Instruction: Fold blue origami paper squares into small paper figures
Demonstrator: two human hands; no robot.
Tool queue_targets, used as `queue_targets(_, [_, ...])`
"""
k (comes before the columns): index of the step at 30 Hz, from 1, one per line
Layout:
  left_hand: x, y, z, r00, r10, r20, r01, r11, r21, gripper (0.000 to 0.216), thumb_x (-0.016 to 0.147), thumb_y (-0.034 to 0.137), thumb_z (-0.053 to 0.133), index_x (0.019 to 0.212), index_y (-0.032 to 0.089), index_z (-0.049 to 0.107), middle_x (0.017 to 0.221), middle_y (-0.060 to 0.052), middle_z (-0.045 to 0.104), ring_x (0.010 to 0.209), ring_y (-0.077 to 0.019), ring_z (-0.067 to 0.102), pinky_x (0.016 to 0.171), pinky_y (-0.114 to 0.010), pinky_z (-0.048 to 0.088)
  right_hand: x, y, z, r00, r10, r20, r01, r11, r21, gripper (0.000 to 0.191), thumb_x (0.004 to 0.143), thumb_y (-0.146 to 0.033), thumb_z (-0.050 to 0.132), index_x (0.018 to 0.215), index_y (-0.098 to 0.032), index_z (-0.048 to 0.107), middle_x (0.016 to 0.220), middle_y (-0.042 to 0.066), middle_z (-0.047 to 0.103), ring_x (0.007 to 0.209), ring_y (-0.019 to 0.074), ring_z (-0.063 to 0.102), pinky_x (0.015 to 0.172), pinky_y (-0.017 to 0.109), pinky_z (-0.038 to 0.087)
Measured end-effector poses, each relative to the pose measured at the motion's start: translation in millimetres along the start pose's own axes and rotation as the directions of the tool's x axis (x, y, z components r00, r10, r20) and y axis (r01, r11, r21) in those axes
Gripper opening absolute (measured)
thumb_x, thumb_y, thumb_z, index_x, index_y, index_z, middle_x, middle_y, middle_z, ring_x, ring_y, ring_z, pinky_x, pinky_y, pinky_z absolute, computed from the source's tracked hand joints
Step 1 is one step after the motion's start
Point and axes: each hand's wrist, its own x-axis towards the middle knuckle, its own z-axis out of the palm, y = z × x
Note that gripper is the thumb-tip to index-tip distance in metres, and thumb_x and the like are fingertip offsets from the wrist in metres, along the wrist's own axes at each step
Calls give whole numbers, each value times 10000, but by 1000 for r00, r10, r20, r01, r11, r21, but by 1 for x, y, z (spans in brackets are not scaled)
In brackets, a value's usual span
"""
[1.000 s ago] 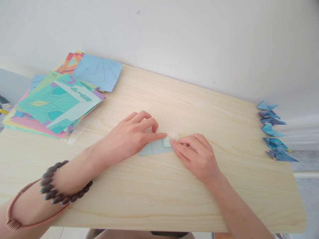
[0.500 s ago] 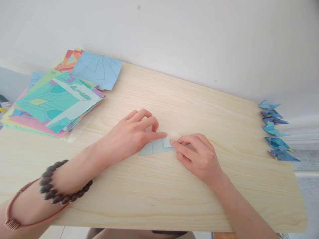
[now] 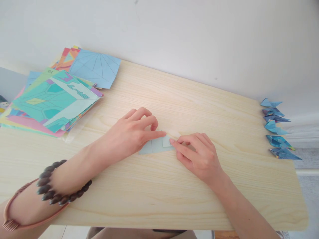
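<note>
Near the middle of the table (image 3: 159, 192), we are working on a small folded paper (image 3: 156, 146), pale blue-green, lying flat on the tabletop. With our left hand (image 3: 136, 131) we are laying one outstretched digit across it, while the other fingers are curling loosely above, leaving a gap. With our right hand (image 3: 199, 154) we are setting a fingertip on a small pale flap (image 3: 166, 142) of this paper. We cannot tell whether either hand is pinching the paper or only pressing it down. On our left wrist we are wearing dark beads (image 3: 43, 189) and a copper-coloured band (image 3: 11, 225). Toward the table's far left corner, a pile of printed sheets (image 3: 57, 103) is lying, with a blue sheet (image 3: 99, 68) showing. Along the table's right edge, six blue folded pieces (image 3: 275, 127) are sitting in a row. Behind the table's far edge, a pale wall (image 3: 174, 36) is rising.
</note>
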Motion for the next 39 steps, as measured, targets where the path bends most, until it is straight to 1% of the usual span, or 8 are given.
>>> queue_targets(10, [1, 0, -1, 1000, 14, 14, -15, 1000, 28, 368, 829, 77, 463, 1096, 295, 594, 898, -37, 566, 957, -216, 452, 787, -352, 398, 2, 0, 0, 1000, -4, 5, 5, 1000, -9, 290, 764, -94, 555, 999, -239, 643, 902, 24, 643, 796, 157, 531, 683, 315, 411])
queue_targets(16, [2, 5, -3, 1000, 13, 27, -14, 998, 68, 333, 826, 87, 463, 1074, 268, 593, 893, -46, 569, 966, -230, 448, 789, -370, 382, 2, -1, -2, 999, 9, 43, -9, 1000, -1, 305, 769, -98, 534, 1016, -238, 646, 941, 32, 633, 839, 175, 530, 714, 339, 423])
queue_targets(20, [2, 12, -5, 998, -13, 66, 5, 992, 125, 363, 796, 55, 448, 1069, 245, 593, 882, -56, 564, 948, -244, 454, 768, -381, 377, 1, -1, -3, 998, 26, 56, -27, 999, 19, 318, 773, -98, 520, 1035, -225, 648, 962, 46, 622, 852, 183, 529, 727, 352, 433])
queue_targets(25, [2, 17, -6, 997, -58, 46, 51, 988, 147, 338, 795, 71, 438, 1017, 251, 618, 855, -57, 555, 889, -231, 473, 720, -363, 373, -3, 3, -5, 995, 59, 86, -63, 997, 54, 380, 775, -88, 489, 1090, -246, 632, 1001, 60, 595, 875, 191, 536, 729, 362, 456])
queue_targets(29, [3, 20, -6, 996, -89, 20, 85, 985, 150, 346, 781, 59, 446, 996, 261, 628, 830, -49, 554, 854, -220, 479, 693, -346, 367, -8, 5, -10, 995, 26, 94, -34, 996, 78, 385, 771, -74, 485, 1093, -232, 624, 996, 64, 605, 895, 194, 542, 731, 358, 476])
queue_targets(33, [4, 20, -5, 994, -99, 46, 92, 988, 127, 317, 796, 74, 461, 990, 256, 632, 849, -52, 556, 861, -214, 481, 707, -341, 381, -11, 4, -14, 996, 0, 84, -8, 996, 87, 370, 763, -51, 487, 1070, -208, 622, 993, 65, 619, 898, 190, 541, 728, 338, 492])
queue_targets(36, [4, 18, -5, 993, -95, 72, 87, 990, 108, 299, 813, 91, 465, 998, 257, 631, 868, -55, 554, 869, -216, 481, 723, -347, 393, -5, 2, -13, 998, 6, 70, -10, 998, 63, 336, 760, -69, 500, 1047, -187, 629, 1002, 76, 612, 874, 185, 545, 721, 330, 489])
queue_targets(39, [4, 18, -4, 993, -92, 69, 85, 991, 106, 300, 822, 102, 465, 1021, 263, 622, 880, -58, 554, 872, -218, 479, 729, -351, 398, 6, 2, -8, 998, -9, 60, 7, 999, 33, 303, 770, -105, 508, 1036, -180, 633, 976, 74, 610, 803, 165, 548, 682, 310, 481])
